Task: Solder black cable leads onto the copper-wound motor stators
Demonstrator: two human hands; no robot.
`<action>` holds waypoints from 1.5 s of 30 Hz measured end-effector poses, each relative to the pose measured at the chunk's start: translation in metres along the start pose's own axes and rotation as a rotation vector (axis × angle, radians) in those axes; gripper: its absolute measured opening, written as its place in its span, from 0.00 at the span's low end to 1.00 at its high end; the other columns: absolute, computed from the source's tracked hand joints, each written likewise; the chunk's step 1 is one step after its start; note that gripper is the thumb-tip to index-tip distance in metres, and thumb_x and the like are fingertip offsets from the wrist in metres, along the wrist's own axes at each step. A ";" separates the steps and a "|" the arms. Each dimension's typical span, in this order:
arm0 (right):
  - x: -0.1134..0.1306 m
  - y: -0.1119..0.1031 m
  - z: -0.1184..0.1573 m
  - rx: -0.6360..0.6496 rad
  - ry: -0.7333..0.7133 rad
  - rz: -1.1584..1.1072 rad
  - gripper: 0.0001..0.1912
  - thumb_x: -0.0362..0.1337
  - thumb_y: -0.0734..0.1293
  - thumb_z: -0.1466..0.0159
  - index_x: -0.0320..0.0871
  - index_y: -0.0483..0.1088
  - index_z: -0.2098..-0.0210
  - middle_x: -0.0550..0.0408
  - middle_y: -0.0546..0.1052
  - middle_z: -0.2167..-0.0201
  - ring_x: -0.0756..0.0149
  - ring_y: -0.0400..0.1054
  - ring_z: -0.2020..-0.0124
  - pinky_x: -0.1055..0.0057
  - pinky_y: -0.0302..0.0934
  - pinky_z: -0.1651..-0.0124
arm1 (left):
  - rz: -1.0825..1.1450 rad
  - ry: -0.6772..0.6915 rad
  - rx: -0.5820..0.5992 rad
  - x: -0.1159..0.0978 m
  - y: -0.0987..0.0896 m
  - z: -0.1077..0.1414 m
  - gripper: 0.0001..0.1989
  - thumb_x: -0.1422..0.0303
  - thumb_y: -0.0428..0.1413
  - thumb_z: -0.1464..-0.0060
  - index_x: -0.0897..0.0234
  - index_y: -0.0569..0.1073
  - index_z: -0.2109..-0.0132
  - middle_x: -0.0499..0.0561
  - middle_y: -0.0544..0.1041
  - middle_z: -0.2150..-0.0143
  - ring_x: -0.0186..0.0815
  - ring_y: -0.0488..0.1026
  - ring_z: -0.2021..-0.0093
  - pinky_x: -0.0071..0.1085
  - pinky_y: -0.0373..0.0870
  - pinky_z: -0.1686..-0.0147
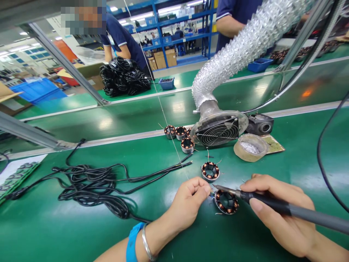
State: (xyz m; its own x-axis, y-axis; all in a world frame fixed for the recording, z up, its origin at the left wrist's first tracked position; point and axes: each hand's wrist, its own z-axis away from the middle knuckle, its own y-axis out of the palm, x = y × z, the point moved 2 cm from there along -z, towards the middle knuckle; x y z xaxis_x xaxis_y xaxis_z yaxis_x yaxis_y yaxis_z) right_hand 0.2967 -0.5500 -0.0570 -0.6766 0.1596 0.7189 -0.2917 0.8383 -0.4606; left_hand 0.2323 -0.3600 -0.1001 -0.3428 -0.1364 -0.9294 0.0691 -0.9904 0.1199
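My right hand (283,211) is closed around a soldering iron (275,205), its tip pointing left over the near rim of a copper-wound motor stator (227,202). My left hand (189,202) pinches beside that stator, close to the iron's tip. A thin wire strand (160,102) comes down from above and runs to this hand; a small bluish bit shows at the fingertips, too small to make out. Another stator (210,171) lies just beyond. Behind it, several more stators (187,145) stand grouped together.
A fume extractor fan (218,133) with a silver flexible duct (231,54) stands at the back. Beside it is a round tub (251,147) of shiny bits. Coiled black cables (95,185) lie left, near green circuit boards (19,178). Co-workers (122,40) stand across the conveyor.
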 end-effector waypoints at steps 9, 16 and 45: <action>-0.001 0.000 -0.001 0.014 0.030 0.006 0.06 0.32 0.62 0.36 0.48 0.68 0.62 0.61 0.72 0.74 0.72 0.64 0.79 0.74 0.57 0.76 | -0.017 0.008 -0.011 0.002 0.000 0.000 0.19 0.52 0.57 0.46 0.64 0.66 0.69 0.37 0.53 0.81 0.24 0.44 0.81 0.25 0.42 0.79; -0.002 0.000 -0.001 0.020 0.032 -0.023 0.06 0.31 0.62 0.36 0.47 0.69 0.61 0.60 0.73 0.74 0.72 0.65 0.78 0.74 0.57 0.75 | -0.041 0.030 -0.032 0.000 0.000 0.001 0.21 0.50 0.58 0.47 0.64 0.66 0.70 0.38 0.55 0.81 0.26 0.47 0.80 0.25 0.45 0.78; -0.006 0.005 -0.005 -0.135 -0.012 0.110 0.14 0.34 0.63 0.34 0.46 0.68 0.49 0.55 0.79 0.62 0.70 0.74 0.72 0.76 0.69 0.69 | 0.202 -0.214 0.110 -0.005 -0.004 -0.007 0.25 0.49 0.63 0.54 0.61 0.60 0.71 0.34 0.50 0.84 0.22 0.38 0.84 0.25 0.34 0.84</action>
State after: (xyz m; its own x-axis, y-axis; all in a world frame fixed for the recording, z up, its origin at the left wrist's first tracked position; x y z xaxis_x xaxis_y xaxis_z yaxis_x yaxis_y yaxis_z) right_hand 0.3022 -0.5442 -0.0611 -0.7076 0.2491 0.6613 -0.1224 0.8785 -0.4619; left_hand 0.2406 -0.3548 -0.0989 -0.5224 -0.3206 -0.7901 0.0577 -0.9378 0.3423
